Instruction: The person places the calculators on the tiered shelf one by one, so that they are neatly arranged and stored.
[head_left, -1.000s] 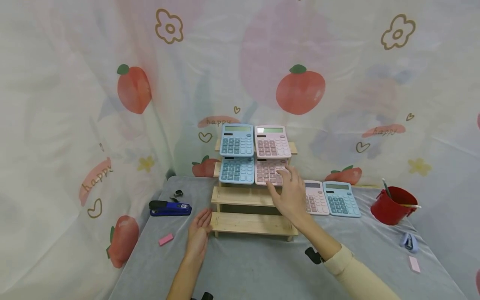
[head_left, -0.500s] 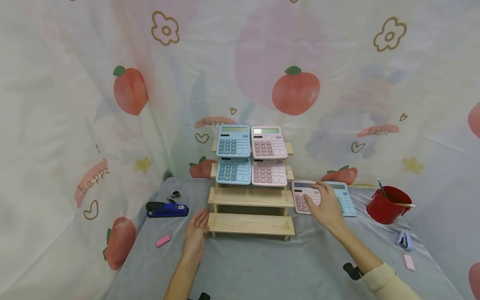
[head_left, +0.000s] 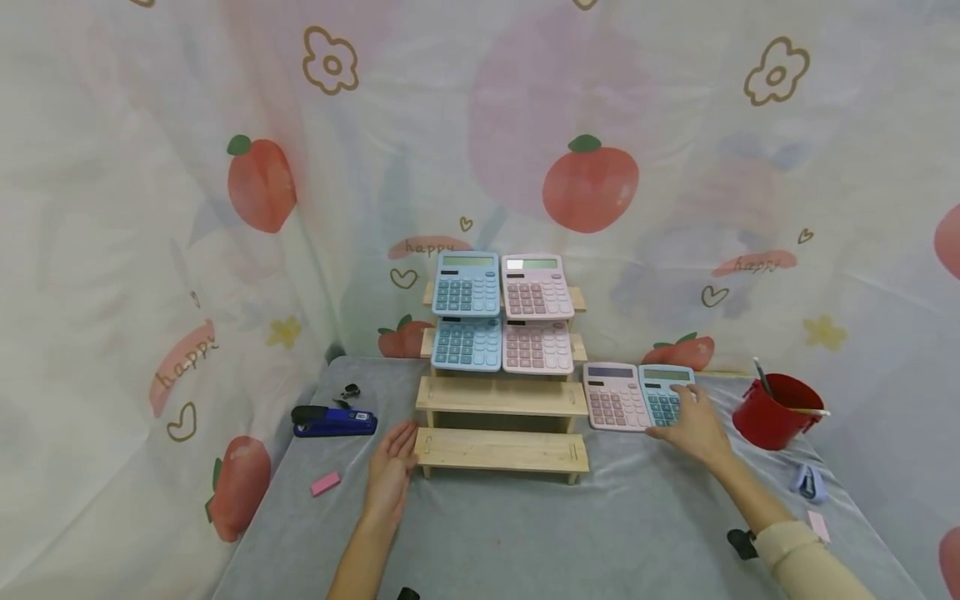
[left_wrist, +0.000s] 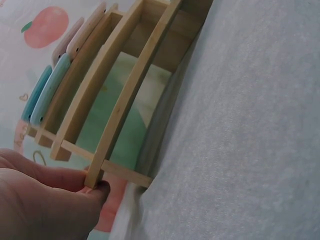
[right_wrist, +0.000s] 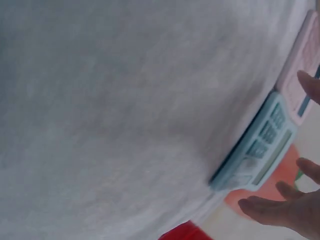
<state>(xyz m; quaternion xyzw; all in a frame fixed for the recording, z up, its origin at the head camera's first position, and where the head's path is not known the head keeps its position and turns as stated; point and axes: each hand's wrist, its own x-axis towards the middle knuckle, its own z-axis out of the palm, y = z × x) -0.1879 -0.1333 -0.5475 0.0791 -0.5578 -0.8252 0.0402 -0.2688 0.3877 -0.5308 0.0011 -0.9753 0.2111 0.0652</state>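
Observation:
A wooden step rack (head_left: 501, 450) stands mid-table. My left hand (head_left: 392, 471) pinches the left end of its lowest step; the left wrist view shows the thumb and finger (left_wrist: 60, 176) at that end. Two blue calculators (head_left: 467, 283) and two pink calculators (head_left: 536, 286) lean on the upper two steps, blue on the left, pink on the right. Right of the rack, a pink calculator (head_left: 613, 397) and a blue calculator (head_left: 660, 403) lie side by side on the table. My right hand (head_left: 697, 427) reaches over the blue one with fingers spread, hiding its lower right part.
To the left lie a blue stapler (head_left: 334, 421), small black clips (head_left: 349, 392) and a pink eraser (head_left: 326, 483). On the right are a red bucket (head_left: 772, 417) with pencils, a light blue stapler-like item (head_left: 808, 483) and a pale pink eraser (head_left: 818, 526).
My right hand has moved from the pink calculator on the rack rightward, over the pink one on the table, to the blue one beside it. The left hand stays at the rack's end.

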